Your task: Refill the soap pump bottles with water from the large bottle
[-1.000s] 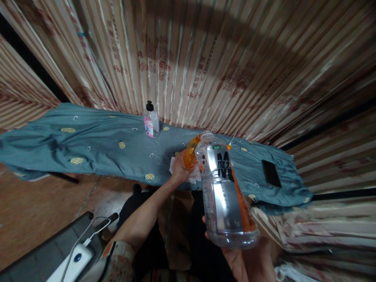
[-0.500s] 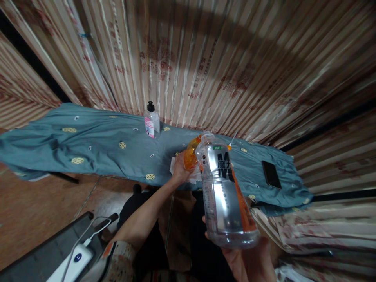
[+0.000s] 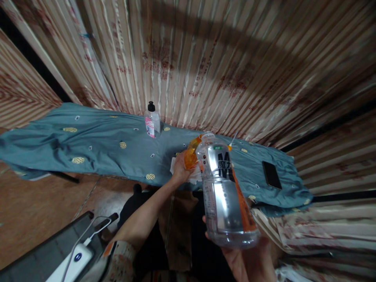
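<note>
In the head view my left hand (image 3: pixel 180 169) is closed around an orange see-through bottle (image 3: pixel 190 157) over the cloth-covered table. My right hand (image 3: pixel 246 256) grips a large clear drink bottle (image 3: pixel 220 192) near its base, and its silver, black and orange label faces me. The drink bottle is tilted, with its open mouth (image 3: pixel 208 135) pointing away from me, beside the top of the orange bottle. Whether the two touch is hidden. Under my left hand lies a white tissue or cloth (image 3: pixel 172 166). Behind the drink bottle, a small orange piece with a white stem (image 3: pixel 230 147) partly shows.
A clear bottle with a black cap and pink label (image 3: pixel 152 125) stands at the table's back edge. To the right lies a black phone (image 3: pixel 272 174). A blue-green cloth (image 3: pixel 102 145) covers the narrow table against a pleated curtain (image 3: pixel 182 70). A white power bank (image 3: pixel 73 262) sits lower left.
</note>
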`<state>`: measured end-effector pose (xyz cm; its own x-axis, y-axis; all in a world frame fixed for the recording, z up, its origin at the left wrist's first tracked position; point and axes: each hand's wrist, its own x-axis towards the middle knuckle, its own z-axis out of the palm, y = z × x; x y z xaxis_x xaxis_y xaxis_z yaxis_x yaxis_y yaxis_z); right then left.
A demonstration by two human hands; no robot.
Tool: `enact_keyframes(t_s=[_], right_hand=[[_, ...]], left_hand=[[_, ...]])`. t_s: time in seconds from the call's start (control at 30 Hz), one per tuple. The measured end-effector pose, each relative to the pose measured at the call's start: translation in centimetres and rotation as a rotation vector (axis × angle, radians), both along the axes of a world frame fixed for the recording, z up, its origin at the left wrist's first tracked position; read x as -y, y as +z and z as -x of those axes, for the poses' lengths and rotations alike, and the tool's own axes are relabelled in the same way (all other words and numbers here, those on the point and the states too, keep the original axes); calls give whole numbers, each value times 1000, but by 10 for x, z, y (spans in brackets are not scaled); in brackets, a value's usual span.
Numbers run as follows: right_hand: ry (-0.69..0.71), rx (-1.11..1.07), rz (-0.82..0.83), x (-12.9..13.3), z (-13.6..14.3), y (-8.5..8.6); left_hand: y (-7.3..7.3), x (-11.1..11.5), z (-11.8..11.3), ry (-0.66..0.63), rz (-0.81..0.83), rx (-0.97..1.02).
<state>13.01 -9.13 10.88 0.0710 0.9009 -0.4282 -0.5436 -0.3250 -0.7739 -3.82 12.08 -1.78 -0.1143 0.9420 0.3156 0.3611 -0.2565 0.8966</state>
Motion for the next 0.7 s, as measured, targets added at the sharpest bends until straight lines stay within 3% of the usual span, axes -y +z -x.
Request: enact_keyframes(t_s=[0.7], right_hand=[[-22,14,24,-1,4,3]], left_hand=[[-4,-2,0,11,-23,-13]])
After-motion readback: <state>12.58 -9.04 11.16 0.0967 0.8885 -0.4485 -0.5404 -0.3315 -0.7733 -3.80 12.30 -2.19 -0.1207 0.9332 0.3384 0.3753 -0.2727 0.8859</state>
